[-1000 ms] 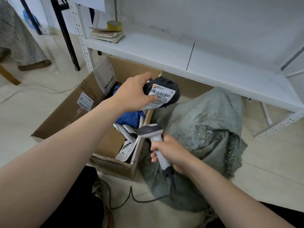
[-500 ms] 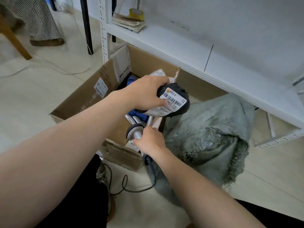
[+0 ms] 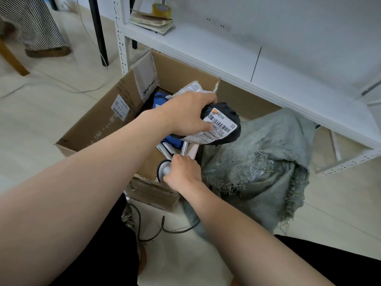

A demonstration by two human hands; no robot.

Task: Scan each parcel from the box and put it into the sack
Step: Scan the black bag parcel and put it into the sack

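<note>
**Head view.** Your left hand (image 3: 185,114) grips a black parcel (image 3: 232,109) by its left end, fingers curled over the top and thumb on the white barcode label (image 3: 219,126), which faces up. The parcel hangs above the right wall of the cardboard box (image 3: 99,124). Its long axis runs rightward toward the grey woven sack (image 3: 268,153) just beside it. Your right hand (image 3: 183,174) is wrapped round the barcode scanner (image 3: 164,170), just below the parcel; where its window aims cannot be told.
</note>
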